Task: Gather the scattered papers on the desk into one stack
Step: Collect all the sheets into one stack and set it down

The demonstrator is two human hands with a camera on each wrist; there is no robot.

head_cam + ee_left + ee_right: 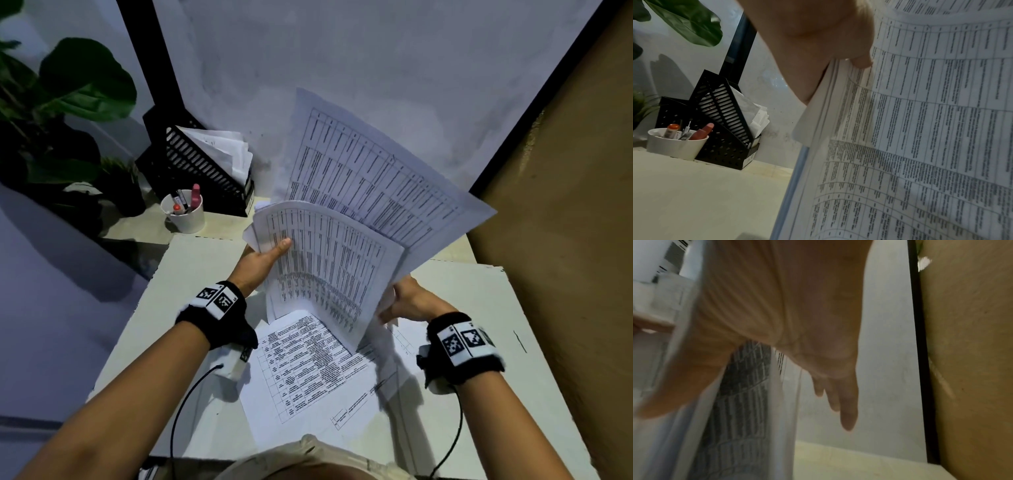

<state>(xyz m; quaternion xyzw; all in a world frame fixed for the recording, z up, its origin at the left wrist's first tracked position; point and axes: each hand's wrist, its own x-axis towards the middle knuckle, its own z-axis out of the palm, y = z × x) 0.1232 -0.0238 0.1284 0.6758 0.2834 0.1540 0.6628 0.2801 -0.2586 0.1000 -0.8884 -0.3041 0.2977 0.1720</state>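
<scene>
Desk (191,284): pale top, set against a grey wall (376,61); all positions below are given relative to the desk. Held bundle of papers (329,260): printed tables, raised above the desk's middle, standing roughly on edge and curling, with one larger sheet (373,171) fanned out behind it toward the wall. Loose sheets (308,370): several lie flat on the desk's near middle, directly under the bundle, overlapping and skewed, not squared to each other. Plant (78,78): broad dark leaves beyond the desk's far-left corner. File holder (195,171): black, slotted, at the far-left of the desk against the wall, with white papers stuffed in it. Cup (185,214): white, just in front of the file holder, holding pens and a pink-capped marker. Left hand (263,257): grips the bundle's left edge, thumb laid across the printed face, fingers behind the sheets; the left wrist view shows the thumb tip (861,62) pressed on the page edge. Right hand (407,301): at the bundle's lower right edge; the right wrist view is blurred but shows the thumb on one side of the sheets and fingers (846,415) extended along the other, so it pinches the paper's edge
</scene>
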